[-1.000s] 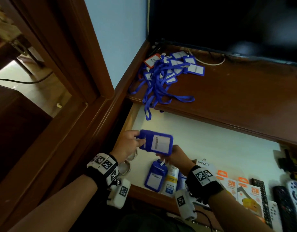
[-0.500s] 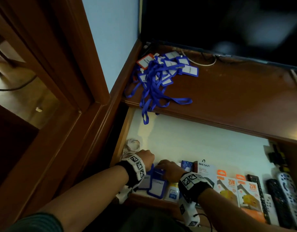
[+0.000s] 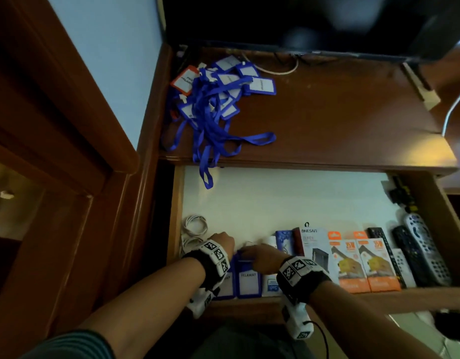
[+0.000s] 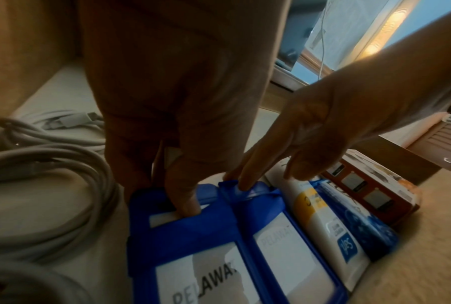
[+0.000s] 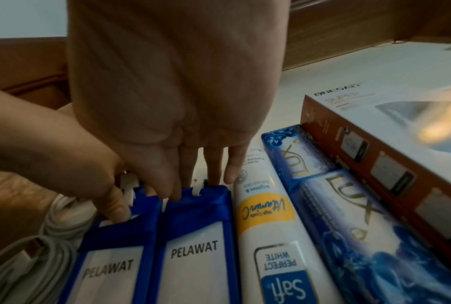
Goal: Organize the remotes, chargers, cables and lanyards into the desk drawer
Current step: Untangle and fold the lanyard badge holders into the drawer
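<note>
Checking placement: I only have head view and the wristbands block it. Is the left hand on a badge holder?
Observer: Yes. The left hand presses one fingertip onto the top of the left badge holder, which lies flat in the drawer.
Operator: Right hand?
Observer: The right hand has straight fingertips at the top edge of the right badge holder.
Operator: Left label?
Observer: It reads PELAWAT, same as the right one.
</note>
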